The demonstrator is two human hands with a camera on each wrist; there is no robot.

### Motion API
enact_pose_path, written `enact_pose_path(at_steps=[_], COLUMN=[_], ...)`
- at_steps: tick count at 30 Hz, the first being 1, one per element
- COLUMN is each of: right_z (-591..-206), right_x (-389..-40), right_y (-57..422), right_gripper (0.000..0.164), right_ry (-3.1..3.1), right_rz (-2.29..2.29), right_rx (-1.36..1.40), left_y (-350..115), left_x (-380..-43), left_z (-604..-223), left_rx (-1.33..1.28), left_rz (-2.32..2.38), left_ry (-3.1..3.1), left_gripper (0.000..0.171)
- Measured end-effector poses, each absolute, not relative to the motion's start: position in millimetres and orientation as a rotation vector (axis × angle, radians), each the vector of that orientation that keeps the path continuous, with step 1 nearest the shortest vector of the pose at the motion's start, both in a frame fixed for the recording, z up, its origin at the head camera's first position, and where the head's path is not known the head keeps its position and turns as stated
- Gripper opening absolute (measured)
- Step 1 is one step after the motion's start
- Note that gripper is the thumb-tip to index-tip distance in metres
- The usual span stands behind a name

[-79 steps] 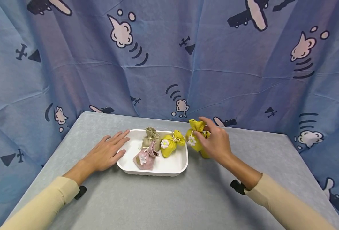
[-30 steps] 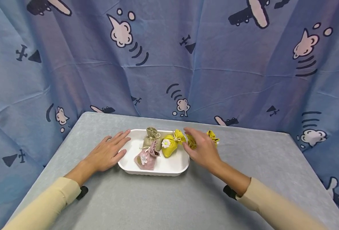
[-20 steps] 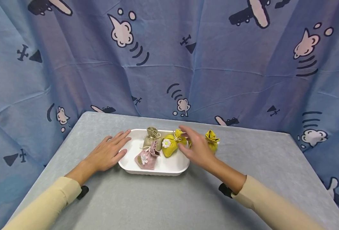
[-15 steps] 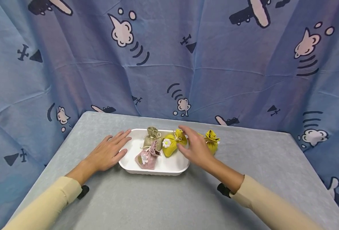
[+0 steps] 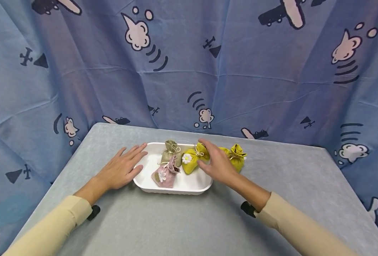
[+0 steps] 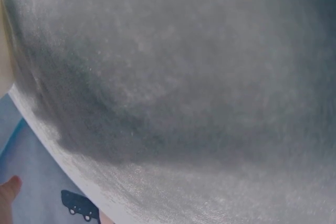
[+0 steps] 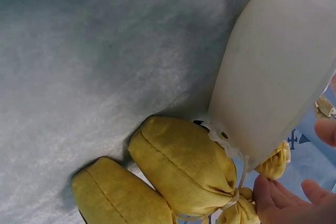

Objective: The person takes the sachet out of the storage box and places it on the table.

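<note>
A white tray [image 5: 193,184] holds a yellow drawstring pouch [image 5: 190,166] with a white flower, a pink pouch [image 5: 165,178] and an olive-green pouch [image 5: 168,157]. My left hand [image 5: 121,170] rests at the tray's left rim, fingers extended. At its right end is my right hand [image 5: 220,163], thumb and fingers apart beside the yellow pouch's neck; I see no pinch on it. Two more yellow pouches stand outside the tray, partly behind that hand. In the right wrist view one pouch [image 7: 181,166] touches the tray's end, and the other pouch [image 7: 118,195] sits beside it.
A grey cloth-covered table [image 5: 163,224] lies under everything. Blue printed curtains [image 5: 176,53] hang right behind its back edge. The left wrist view shows mostly the grey tabletop in shadow.
Earlier my right hand held a yellow pouch by its neck right of the tray. It has let go and moved left to the tray's right end. My left hand has stayed put.
</note>
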State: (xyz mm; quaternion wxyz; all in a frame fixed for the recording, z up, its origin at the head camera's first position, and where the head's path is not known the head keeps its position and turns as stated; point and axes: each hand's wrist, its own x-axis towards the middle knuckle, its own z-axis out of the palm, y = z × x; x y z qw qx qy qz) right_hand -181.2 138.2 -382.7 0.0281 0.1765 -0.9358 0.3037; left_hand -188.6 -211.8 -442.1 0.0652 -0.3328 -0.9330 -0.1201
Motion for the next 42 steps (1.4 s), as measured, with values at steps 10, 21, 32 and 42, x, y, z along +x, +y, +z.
enact_pose_path(at_steps=[10,21,32,42], right_z=[-383.7,-386.8,-389.9,-390.7], right_x=[-189.7,-196.5,-201.9,-204.2], right_y=[141.0,141.5,138.0,132.4], right_gripper=[0.074,0.075,0.076,0.078], right_ry=[-2.837,-2.789,-2.708,-2.734], right_rz=[1.172,1.415,1.56,1.663], right_rx=[0.584,0.651,0.803,0.865], left_y=[-211.1,-211.4,-212.5,-212.6], left_x=[-188.8,-188.4,-188.6,-189.0], left_z=[-441.3,-442.1,-443.7,-443.0], left_rx=[-1.008,-1.002,-1.001,-0.999], left_rz=[-0.377,-0.379,-0.377,-0.375], left_ry=[-2.81,-2.813,-2.811,-2.811], left_gripper=[0.052,0.052,0.052,0.052])
